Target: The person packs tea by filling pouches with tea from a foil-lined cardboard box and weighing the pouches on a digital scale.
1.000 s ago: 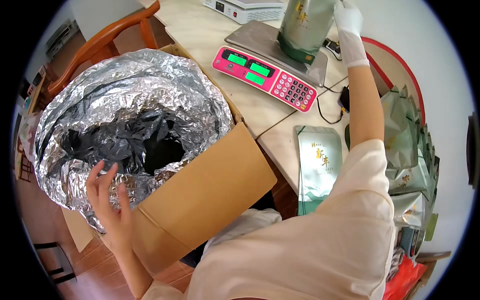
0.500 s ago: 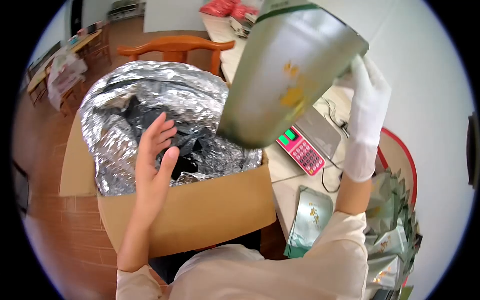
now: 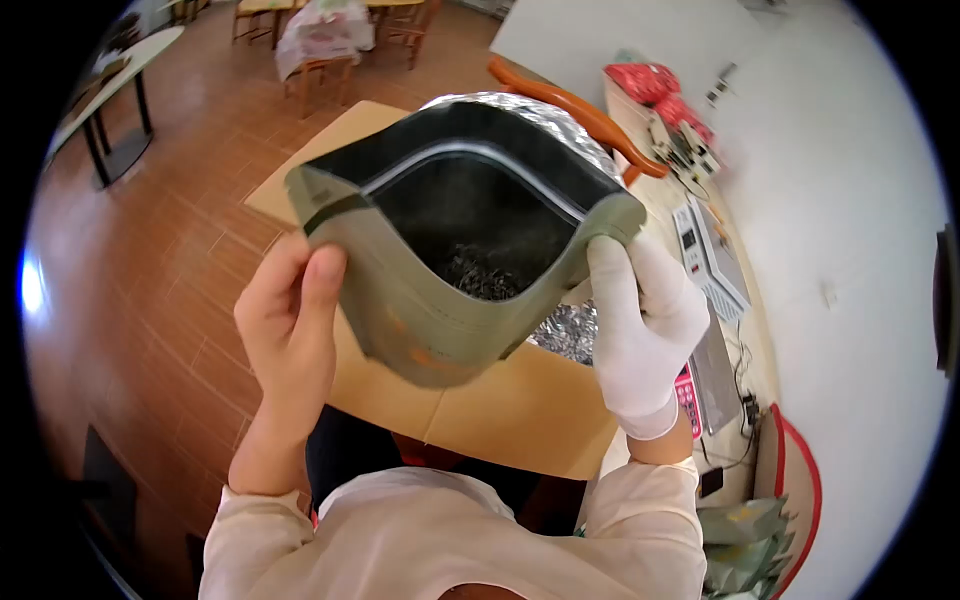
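A green pouch (image 3: pixel 430 330) with its top open hangs between my two hands, over the cardboard box (image 3: pixel 500 410). Dark, loose leaf-like bits (image 3: pixel 487 272) lie at the bottom inside it. My bare left hand (image 3: pixel 292 325) pinches the pouch's left edge between thumb and fingers. On the other side, my right hand (image 3: pixel 645 325), in a white glove, grips the right edge. Silver foil lining (image 3: pixel 568 332) shows behind and below the pouch; most of the box's inside is hidden by it.
Right of the box, a counter holds a pink-keyed scale (image 3: pixel 688 400), a white device (image 3: pixel 708 255) and cables. Red bags (image 3: pixel 645 84) lie farther back. Green pouches (image 3: pixel 745 545) fill a red-rimmed container (image 3: pixel 805 480) at lower right. A wooden chair (image 3: pixel 570 105) stands behind the box.
The pouch has come down and left, and its open mouth now faces me. My left hand has closed on its left edge. The view has turned to the left.
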